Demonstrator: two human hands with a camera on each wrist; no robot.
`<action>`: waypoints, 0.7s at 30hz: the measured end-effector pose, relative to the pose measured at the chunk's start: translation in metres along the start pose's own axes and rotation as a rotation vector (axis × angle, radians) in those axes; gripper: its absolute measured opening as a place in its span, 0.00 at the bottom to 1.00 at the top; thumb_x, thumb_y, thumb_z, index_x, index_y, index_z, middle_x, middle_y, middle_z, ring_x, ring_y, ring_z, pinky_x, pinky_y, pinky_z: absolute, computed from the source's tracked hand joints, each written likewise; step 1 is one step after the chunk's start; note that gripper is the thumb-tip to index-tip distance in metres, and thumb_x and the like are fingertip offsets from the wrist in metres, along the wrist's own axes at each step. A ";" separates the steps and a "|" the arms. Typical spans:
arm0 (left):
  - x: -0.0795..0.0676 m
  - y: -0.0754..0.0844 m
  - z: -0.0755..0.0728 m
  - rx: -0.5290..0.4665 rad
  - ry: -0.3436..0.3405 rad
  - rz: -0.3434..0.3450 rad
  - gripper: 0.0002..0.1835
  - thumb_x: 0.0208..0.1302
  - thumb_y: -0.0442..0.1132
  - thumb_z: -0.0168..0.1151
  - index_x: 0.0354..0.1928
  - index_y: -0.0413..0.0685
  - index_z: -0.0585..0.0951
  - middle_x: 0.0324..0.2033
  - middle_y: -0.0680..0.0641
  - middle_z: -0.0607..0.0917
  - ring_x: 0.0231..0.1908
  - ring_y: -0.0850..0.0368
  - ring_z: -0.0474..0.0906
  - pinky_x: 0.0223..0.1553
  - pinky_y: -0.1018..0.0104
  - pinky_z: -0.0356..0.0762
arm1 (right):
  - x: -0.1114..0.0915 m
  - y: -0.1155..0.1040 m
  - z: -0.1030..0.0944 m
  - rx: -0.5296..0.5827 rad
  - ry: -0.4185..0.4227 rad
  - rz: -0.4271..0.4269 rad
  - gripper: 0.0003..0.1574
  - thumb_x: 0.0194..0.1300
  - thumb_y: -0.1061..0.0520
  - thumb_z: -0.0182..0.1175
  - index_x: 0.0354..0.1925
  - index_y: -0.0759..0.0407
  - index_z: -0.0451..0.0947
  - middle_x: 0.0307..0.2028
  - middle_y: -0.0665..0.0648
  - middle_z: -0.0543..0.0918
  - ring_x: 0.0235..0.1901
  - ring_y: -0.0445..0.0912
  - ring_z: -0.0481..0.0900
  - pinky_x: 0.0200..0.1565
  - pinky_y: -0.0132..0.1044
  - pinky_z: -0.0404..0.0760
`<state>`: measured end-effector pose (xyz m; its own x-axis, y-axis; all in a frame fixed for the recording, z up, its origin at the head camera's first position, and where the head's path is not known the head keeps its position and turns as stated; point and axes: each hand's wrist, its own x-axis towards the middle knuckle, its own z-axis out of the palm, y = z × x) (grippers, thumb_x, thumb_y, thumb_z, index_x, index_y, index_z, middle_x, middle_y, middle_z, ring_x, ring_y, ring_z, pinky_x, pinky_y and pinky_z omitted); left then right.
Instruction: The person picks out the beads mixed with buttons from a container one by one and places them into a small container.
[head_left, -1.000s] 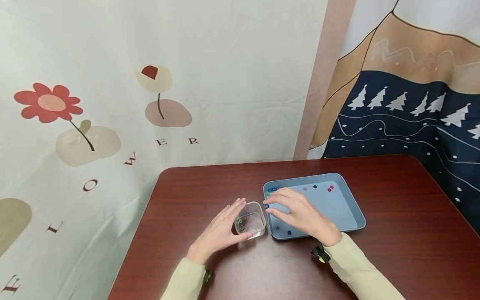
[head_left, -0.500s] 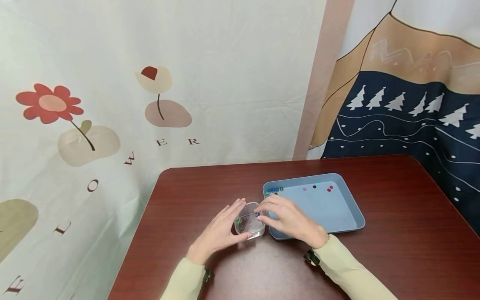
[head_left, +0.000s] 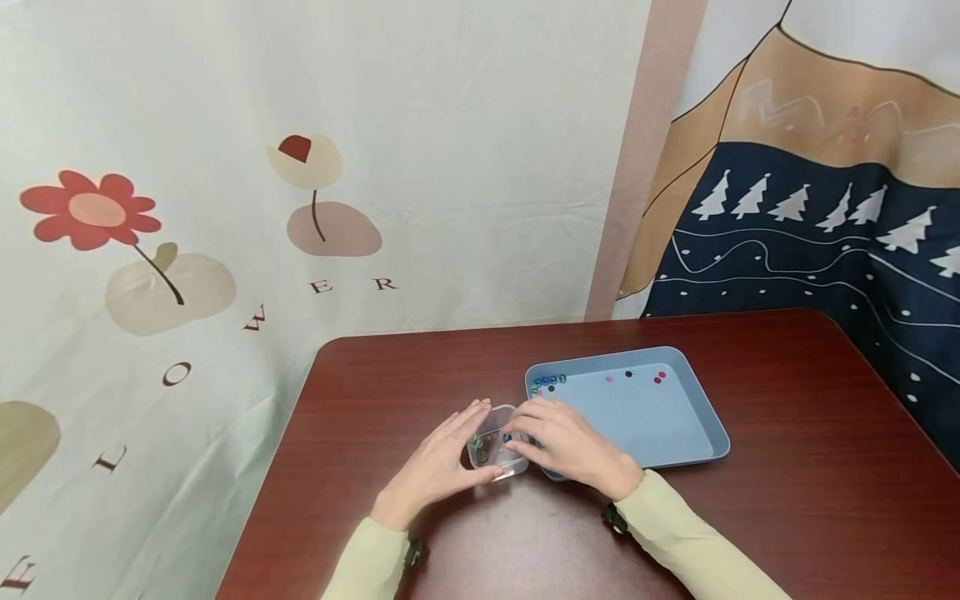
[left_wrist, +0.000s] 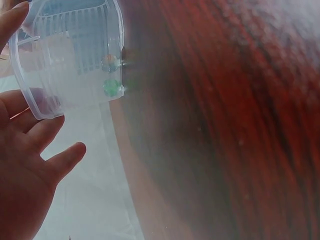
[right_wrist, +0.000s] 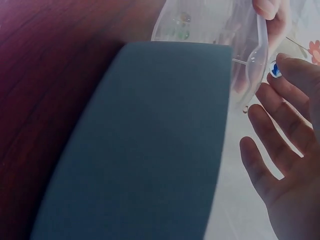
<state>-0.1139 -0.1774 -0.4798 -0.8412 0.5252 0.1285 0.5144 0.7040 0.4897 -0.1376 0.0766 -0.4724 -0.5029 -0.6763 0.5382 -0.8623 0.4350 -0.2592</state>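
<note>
A clear plastic container [head_left: 513, 469] stands on the table, left of the blue tray [head_left: 648, 425]. My left hand [head_left: 431, 475] holds it, thumb on the near side and fingers on the far side. Inside lie a green marble [left_wrist: 112, 88] and a darker marble [left_wrist: 109, 63], seen through the wall in the left wrist view. Over the container's right rim, my right hand [head_left: 573, 442] pinches a clear marble with a blue core [right_wrist: 275, 69] between thumb and index finger. Its other fingers are spread in the right wrist view.
Blue and green marbles [head_left: 546, 381] line the tray's far left corner. Small red pieces [head_left: 659, 378], a black piece [head_left: 628, 374] and a pink piece [head_left: 609, 379] lie along its far side. A printed curtain [head_left: 480, 167] hangs behind the brown table [head_left: 420, 367].
My right hand has moved left from over the tray to over the container, bringing the blue marble along and lowering it slightly. The left hand and the container stay in place.
</note>
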 end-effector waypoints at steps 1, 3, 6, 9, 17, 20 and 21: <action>0.000 0.000 0.000 -0.003 -0.001 -0.002 0.50 0.61 0.63 0.72 0.78 0.44 0.66 0.77 0.45 0.67 0.76 0.49 0.61 0.71 0.42 0.65 | 0.000 0.000 0.001 -0.007 -0.001 -0.003 0.11 0.67 0.52 0.72 0.46 0.54 0.88 0.44 0.47 0.85 0.45 0.43 0.81 0.53 0.44 0.82; 0.000 0.000 0.000 -0.008 0.001 -0.004 0.50 0.61 0.63 0.72 0.78 0.45 0.66 0.77 0.46 0.67 0.76 0.49 0.61 0.71 0.42 0.66 | -0.001 0.001 0.002 -0.014 0.001 -0.012 0.11 0.67 0.52 0.72 0.46 0.54 0.88 0.44 0.47 0.85 0.45 0.43 0.81 0.50 0.42 0.82; 0.000 0.000 0.000 -0.017 0.005 -0.008 0.50 0.60 0.63 0.72 0.78 0.45 0.66 0.77 0.47 0.67 0.76 0.50 0.61 0.70 0.44 0.67 | -0.001 0.001 0.003 -0.025 0.000 -0.019 0.11 0.66 0.52 0.72 0.46 0.54 0.88 0.43 0.47 0.85 0.45 0.43 0.81 0.48 0.41 0.82; -0.001 0.000 0.001 -0.031 0.008 -0.011 0.51 0.60 0.63 0.73 0.78 0.45 0.66 0.77 0.47 0.67 0.76 0.51 0.62 0.69 0.45 0.69 | -0.001 0.001 0.004 -0.033 -0.006 -0.020 0.11 0.67 0.52 0.72 0.46 0.54 0.88 0.43 0.48 0.85 0.45 0.43 0.81 0.48 0.41 0.82; -0.001 -0.001 0.002 -0.045 0.005 -0.017 0.50 0.60 0.61 0.74 0.78 0.45 0.66 0.77 0.46 0.66 0.76 0.51 0.62 0.68 0.46 0.70 | -0.002 0.000 0.004 -0.026 -0.026 -0.006 0.14 0.67 0.52 0.72 0.48 0.55 0.89 0.45 0.49 0.86 0.46 0.44 0.82 0.50 0.41 0.82; -0.001 -0.001 0.002 -0.053 -0.003 -0.024 0.50 0.60 0.60 0.74 0.78 0.45 0.65 0.77 0.46 0.66 0.76 0.52 0.62 0.69 0.46 0.70 | -0.003 -0.001 0.002 -0.010 -0.041 0.011 0.15 0.68 0.51 0.71 0.50 0.56 0.88 0.47 0.49 0.86 0.48 0.44 0.82 0.52 0.43 0.82; -0.001 -0.001 0.002 -0.057 -0.007 -0.029 0.51 0.60 0.59 0.75 0.79 0.45 0.65 0.77 0.46 0.65 0.76 0.52 0.61 0.69 0.46 0.70 | -0.003 -0.001 0.000 -0.003 -0.046 0.016 0.15 0.68 0.51 0.71 0.50 0.56 0.88 0.48 0.49 0.86 0.49 0.44 0.82 0.53 0.44 0.82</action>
<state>-0.1135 -0.1781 -0.4822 -0.8543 0.5085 0.1077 0.4794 0.6906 0.5415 -0.1353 0.0778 -0.4739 -0.5189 -0.6957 0.4968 -0.8540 0.4478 -0.2650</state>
